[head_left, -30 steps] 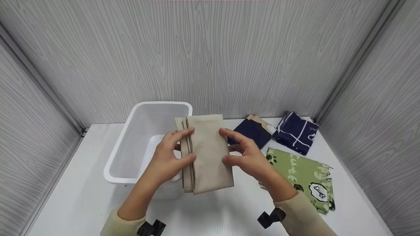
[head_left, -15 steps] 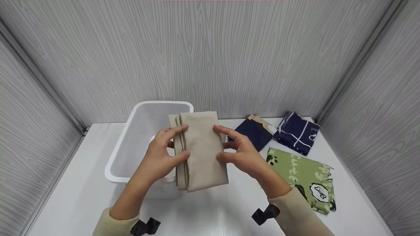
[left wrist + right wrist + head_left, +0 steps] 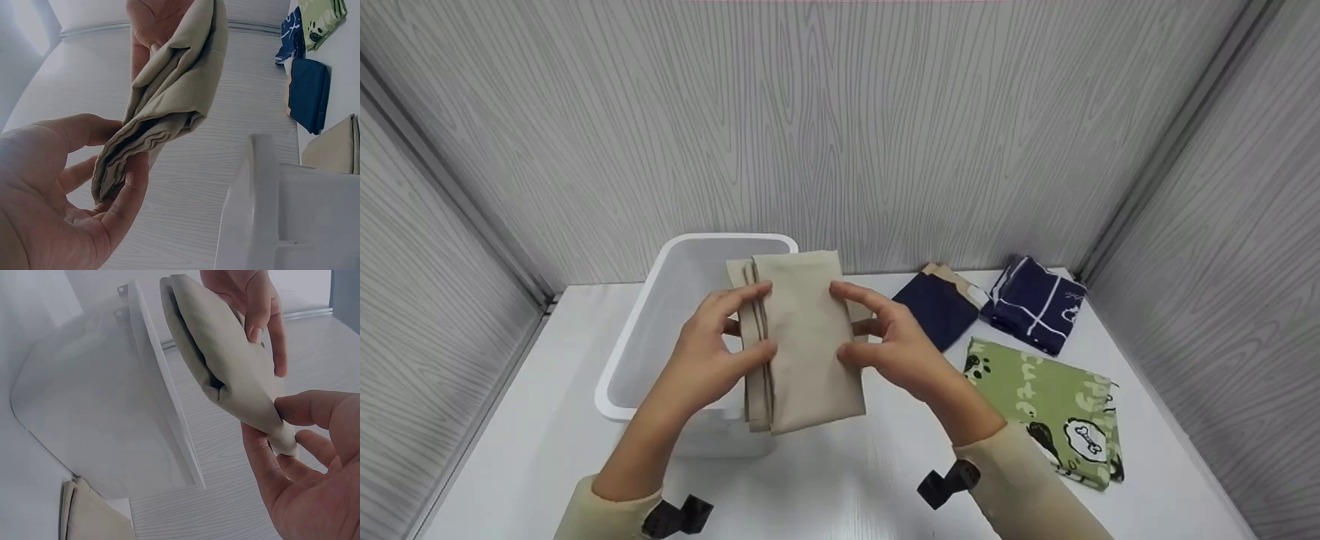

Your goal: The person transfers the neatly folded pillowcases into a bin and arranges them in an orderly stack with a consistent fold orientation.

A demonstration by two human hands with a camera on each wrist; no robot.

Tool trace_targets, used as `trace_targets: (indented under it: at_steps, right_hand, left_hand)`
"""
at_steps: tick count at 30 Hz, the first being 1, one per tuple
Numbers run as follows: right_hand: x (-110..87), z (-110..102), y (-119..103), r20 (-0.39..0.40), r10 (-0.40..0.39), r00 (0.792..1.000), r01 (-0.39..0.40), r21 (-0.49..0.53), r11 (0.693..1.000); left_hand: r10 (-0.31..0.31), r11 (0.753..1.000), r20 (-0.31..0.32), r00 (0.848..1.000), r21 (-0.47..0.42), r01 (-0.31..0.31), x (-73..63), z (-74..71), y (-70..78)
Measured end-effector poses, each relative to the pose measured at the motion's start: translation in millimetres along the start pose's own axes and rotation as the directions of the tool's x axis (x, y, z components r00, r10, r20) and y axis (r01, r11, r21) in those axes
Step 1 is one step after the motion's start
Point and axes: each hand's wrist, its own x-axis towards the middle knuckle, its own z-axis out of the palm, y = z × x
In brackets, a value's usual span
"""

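A folded beige cloth (image 3: pixel 810 345) is held up between both hands, over the right side and front corner of a white plastic bin (image 3: pixel 619 360). My left hand (image 3: pixel 709 352) pinches its left edge, where several fold layers show, between thumb and fingers. On the opposite edge, my right hand (image 3: pixel 904 345) grips it the same way. The left wrist view shows the thick folded layers of the beige cloth (image 3: pixel 174 84) from the side. In the right wrist view it hangs clear of the bin (image 3: pixel 107 399), apart from its rim.
Right of the bin lie a folded navy cloth with a tan edge (image 3: pixel 937 307), a navy cloth with white lines (image 3: pixel 1039 304) and a green printed cloth (image 3: pixel 1042 405). Another beige folded cloth (image 3: pixel 334 146) lies beside the bin. Grey wood-patterned walls (image 3: pixel 825 135) enclose the white table (image 3: pixel 870 480).
Both hands have moved left and slightly away from me with the folded beige cloth, bringing it further over the bin. The grip looks unchanged, and the other cloths have stayed put.
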Motion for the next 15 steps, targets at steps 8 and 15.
trace_targets:
  at_steps: [8,15]
  right_hand:
    - [9.0,10,-2,0.026,0.017,1.000,-0.018,0.039,0.999]
    - [16.4,16,-4,0.031,0.017,0.999,-0.018,0.047,0.999]
  left_hand:
    - [-0.011,1.000,0.004,1.000,0.003,0.011,-0.8,-11.6,-7.3]
    - [-0.067,0.998,0.035,0.997,-0.006,0.067,1.7,-21.2,-9.5]
